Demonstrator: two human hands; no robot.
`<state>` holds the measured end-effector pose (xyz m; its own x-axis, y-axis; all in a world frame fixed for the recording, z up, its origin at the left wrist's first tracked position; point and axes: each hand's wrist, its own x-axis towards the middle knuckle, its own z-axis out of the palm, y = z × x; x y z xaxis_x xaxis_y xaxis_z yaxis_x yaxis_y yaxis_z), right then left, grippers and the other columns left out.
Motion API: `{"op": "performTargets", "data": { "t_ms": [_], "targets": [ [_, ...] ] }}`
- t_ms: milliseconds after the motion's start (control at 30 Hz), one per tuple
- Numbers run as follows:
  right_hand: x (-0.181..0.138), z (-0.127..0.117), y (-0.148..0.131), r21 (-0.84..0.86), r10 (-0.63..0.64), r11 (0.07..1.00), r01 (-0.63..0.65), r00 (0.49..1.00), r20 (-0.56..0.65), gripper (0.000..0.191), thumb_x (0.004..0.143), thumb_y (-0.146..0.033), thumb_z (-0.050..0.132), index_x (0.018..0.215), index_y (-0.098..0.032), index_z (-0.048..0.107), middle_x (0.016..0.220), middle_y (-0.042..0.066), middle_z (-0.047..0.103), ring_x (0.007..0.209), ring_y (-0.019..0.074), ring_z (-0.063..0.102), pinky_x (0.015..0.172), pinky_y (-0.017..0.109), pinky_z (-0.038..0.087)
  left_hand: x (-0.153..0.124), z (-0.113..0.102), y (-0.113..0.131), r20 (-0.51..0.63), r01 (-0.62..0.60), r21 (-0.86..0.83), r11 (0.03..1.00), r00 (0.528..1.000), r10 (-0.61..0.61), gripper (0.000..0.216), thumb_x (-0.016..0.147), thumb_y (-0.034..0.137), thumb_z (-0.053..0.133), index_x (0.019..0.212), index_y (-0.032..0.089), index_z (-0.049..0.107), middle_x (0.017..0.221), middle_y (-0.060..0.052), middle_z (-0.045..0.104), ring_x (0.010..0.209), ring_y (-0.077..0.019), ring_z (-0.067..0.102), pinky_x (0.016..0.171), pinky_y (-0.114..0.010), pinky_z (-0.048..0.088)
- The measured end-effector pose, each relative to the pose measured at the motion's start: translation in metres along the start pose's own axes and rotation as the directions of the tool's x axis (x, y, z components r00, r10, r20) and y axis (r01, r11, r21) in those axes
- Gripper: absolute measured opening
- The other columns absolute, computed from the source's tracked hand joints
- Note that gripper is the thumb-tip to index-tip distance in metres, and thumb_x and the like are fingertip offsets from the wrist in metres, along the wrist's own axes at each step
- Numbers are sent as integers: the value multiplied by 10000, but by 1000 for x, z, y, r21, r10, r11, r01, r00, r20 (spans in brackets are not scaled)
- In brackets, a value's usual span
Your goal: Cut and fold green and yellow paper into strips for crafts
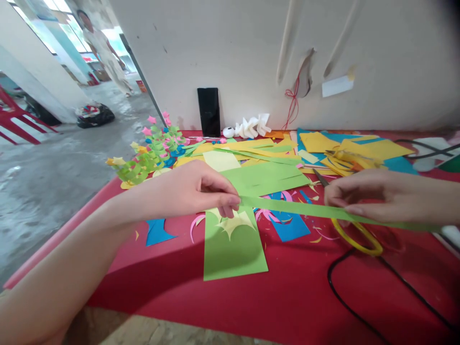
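Observation:
A long green paper strip (298, 207) is stretched level between my two hands above the table. My left hand (212, 189) pinches its left end between thumb and fingertips. Farther along, my right hand (359, 196) grips the strip, and a loose length runs on past it to the right. Scissors with yellow handles (373, 250) are at my right hand, blades pointing up and left; whether the fingers hold them too I cannot tell. Below my left hand lies a green paper sheet (233, 254) with a pale yellow jagged scrap (232, 227) on it.
Green and yellow paper sheets (266, 177) and several coloured scraps cover the red table (287, 297). Paper-star decorations (151, 158) stand at the back left. A black phone (209, 112) leans on the wall. A black cable (334, 278) crosses the right side. A person (104, 52) stands in the background.

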<state>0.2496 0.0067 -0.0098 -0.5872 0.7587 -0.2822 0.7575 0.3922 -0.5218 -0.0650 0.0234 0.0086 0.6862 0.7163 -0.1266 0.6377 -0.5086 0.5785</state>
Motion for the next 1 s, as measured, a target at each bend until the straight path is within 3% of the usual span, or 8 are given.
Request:
{"op": "performTargets", "data": {
  "t_ms": [133, 267, 367, 467, 533, 600, 800, 1000],
  "targets": [
    [-1, -6, 19, -93, 34, 995, -39, 998, -56, 227, 843, -253, 374, 658, -215, 499, 644, -11, 506, 592, 106, 458, 540, 259, 369, 1, 3, -1, -8, 15, 11, 1000, 1000, -14, 269, 825, 345, 498, 720, 217, 711, 664, 18, 690, 570, -96, 571, 515, -165, 377],
    [6, -9, 36, -175, 9, 983, -56, 966, -259, 149, 794, -326, 483, 759, -234, 595, 764, 30, 617, 678, 179, 562, 596, 307, 419, 6, 19, 7, -86, 3, 15, 1000, 996, -1, 308, 845, 357, 460, 720, 206, 699, 658, 23, 684, 510, -80, 527, 458, -172, 329],
    [16, 3, 18, -188, -5, 979, -85, 900, -435, 158, 815, -325, 487, 900, -242, 591, 940, 48, 633, 860, 235, 573, 745, 365, 422, 9, 40, 17, -105, -37, 53, 998, 994, 43, 281, 859, 313, 449, 784, 196, 693, 664, 19, 684, 527, -81, 543, 488, -181, 342],
    [26, 29, -22, -89, -154, 988, 127, 848, -507, 97, 800, -304, 539, 843, -246, 604, 931, -3, 645, 858, 172, 581, 733, 279, 441, 10, 58, 24, -98, -73, 81, 994, 992, 81, 261, 860, 256, 446, 783, 183, 685, 686, 3, 693, 549, -91, 577, 524, -188, 364],
    [30, 46, -44, -1, -229, 966, 259, 853, -469, 70, 802, -245, 537, 805, -228, 605, 855, -18, 652, 795, 131, 589, 706, 232, 448, 8, 65, 26, -96, -77, 76, 994, 992, 84, 274, 866, 253, 430, 767, 178, 674, 678, -9, 690, 559, -103, 595, 533, -193, 377],
    [32, 59, -57, 22, -256, 952, 305, 834, -489, 60, 780, -174, 544, 783, -208, 593, 813, -27, 647, 740, 105, 583, 686, 205, 444, 6, 69, 27, -87, -64, 70, 996, 994, 70, 288, 873, 263, 414, 749, 179, 660, 662, -14, 682, 562, -111, 604, 537, -197, 388],
    [33, 66, -62, 95, -183, 960, 264, 847, -499, 107, 695, -81, 563, 683, -188, 557, 664, -59, 599, 592, 57, 520, 571, 148, 411, 4, 71, 29, -83, -51, 111, 993, 995, 60, 311, 873, 248, 398, 694, 163, 639, 608, -20, 651, 514, -110, 581, 507, -200, 387],
    [33, 60, -58, 141, -127, 966, 216, 874, -469, 84, 705, -118, 540, 676, -197, 538, 676, -44, 590, 628, 86, 539, 587, 182, 427, 4, 66, 28, -140, -93, 57, 994, 985, 100, 299, 875, 244, 426, 702, 164, 657, 581, -2, 647, 477, -86, 554, 484, -183, 378]
  ]
}}
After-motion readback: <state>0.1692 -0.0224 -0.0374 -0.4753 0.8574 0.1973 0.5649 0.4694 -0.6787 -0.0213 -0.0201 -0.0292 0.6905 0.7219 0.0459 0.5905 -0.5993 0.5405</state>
